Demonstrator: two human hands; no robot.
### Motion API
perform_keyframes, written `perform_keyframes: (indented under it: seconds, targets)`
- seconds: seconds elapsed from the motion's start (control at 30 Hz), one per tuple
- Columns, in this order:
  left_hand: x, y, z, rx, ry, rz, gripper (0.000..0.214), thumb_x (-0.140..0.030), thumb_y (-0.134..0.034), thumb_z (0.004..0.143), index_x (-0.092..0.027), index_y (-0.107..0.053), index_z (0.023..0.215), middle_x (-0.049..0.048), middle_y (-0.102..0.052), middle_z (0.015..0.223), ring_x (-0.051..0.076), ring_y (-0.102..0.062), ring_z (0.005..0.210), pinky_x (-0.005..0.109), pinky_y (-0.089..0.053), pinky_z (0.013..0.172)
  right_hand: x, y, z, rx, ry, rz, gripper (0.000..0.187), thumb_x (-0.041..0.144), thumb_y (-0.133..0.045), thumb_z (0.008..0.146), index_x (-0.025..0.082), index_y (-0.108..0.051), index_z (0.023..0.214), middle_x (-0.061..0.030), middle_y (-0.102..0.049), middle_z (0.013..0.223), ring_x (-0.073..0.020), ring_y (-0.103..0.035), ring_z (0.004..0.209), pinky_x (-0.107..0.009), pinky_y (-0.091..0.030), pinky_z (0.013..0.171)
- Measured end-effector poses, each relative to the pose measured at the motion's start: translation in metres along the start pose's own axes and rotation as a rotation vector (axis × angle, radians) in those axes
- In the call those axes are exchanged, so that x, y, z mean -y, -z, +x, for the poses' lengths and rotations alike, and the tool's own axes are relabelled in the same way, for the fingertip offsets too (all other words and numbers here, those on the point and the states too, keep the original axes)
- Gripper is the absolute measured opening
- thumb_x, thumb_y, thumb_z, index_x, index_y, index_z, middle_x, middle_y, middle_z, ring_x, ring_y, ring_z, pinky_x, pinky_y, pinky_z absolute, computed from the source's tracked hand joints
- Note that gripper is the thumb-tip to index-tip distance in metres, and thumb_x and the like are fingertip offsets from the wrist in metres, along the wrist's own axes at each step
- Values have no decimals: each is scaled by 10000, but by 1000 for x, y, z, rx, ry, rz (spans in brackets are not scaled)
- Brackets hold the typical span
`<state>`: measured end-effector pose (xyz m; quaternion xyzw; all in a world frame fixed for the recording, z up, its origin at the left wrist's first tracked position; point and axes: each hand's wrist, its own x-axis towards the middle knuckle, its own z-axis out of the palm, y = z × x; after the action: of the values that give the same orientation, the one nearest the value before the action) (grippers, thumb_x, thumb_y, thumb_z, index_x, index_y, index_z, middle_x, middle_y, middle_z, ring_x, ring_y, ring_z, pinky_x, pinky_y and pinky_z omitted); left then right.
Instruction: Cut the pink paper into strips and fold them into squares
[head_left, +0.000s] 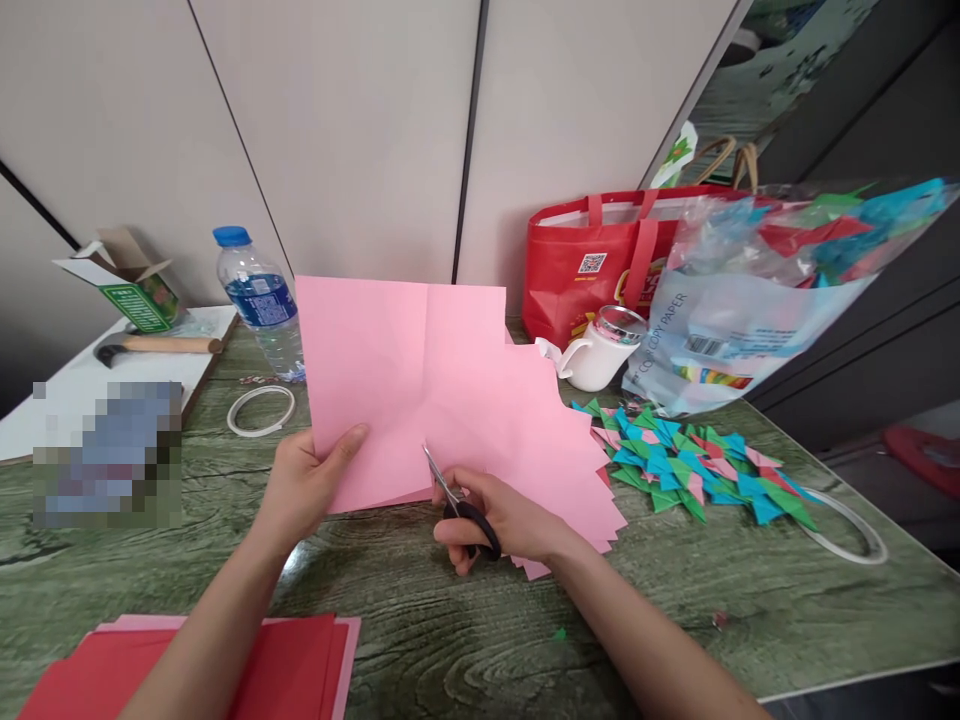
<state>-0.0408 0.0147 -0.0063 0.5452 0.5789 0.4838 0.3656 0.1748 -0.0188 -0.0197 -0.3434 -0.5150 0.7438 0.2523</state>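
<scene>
My left hand (pixel 309 478) pinches the lower left corner of a pink paper sheet (pixel 382 370), holding it upright above the green table (pixel 465 640). My right hand (pixel 504 522) grips black-handled scissors (pixel 459 503). Their blades point up at the sheet's bottom edge, near a vertical crease. Behind the sheet lies a fanned stack of pink sheets (pixel 559 455), flat on the table and partly hidden by my right hand.
Red and pink sheets (pixel 292 665) lie at the near left edge. A pile of folded blue, green and pink pieces (pixel 694 465) sits right, behind it a white mug (pixel 600 350), a plastic bag (pixel 757 290) and a red bag (pixel 592 260). A water bottle (pixel 259 300) and tape ring (pixel 261 410) stand left.
</scene>
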Motion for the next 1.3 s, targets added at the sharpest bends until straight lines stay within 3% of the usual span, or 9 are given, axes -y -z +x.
perform_keyframes:
  seconds: [0.2,0.4,0.63,0.8,1.3]
  targets:
    - [-3,-1,-2,12,31,-47,243,-380,-657,646,-138,-657,670,13,-636,598,151,-548,531,215,-431,433,0,4,0,53,83,-50,313,343,-592,753,186,-434,972,43,-589,593,-96,-568,533,-196,-430,486]
    - [-13,-8,-7,91,128,-125,254,-393,-671,634,-145,-614,637,-4,-604,476,147,-546,376,228,-449,315,-3,-5,3,-37,195,-97,350,334,-593,762,183,-446,1041,14,-584,724,-110,-557,668,-234,-435,613]
    - [-14,-13,-14,204,244,-247,260,-387,-669,650,-146,-580,694,3,-633,528,185,-581,357,306,-509,288,-8,-9,8,-145,307,-49,416,339,-656,707,173,-471,1041,-28,-587,902,-146,-563,820,-268,-449,723]
    - [-16,-16,-17,188,252,-250,246,-363,-666,659,-148,-559,712,-21,-621,528,187,-590,363,323,-518,280,-9,-12,11,-194,341,-74,472,331,-688,675,153,-500,1069,-81,-584,1050,-198,-558,924,-318,-446,792]
    - [-16,-15,-20,176,192,-185,258,-377,-649,668,-150,-554,742,-18,-634,550,192,-599,362,300,-508,256,-14,-16,13,-252,404,-20,412,341,-707,648,165,-544,983,-58,-632,964,-197,-584,883,-310,-468,760]
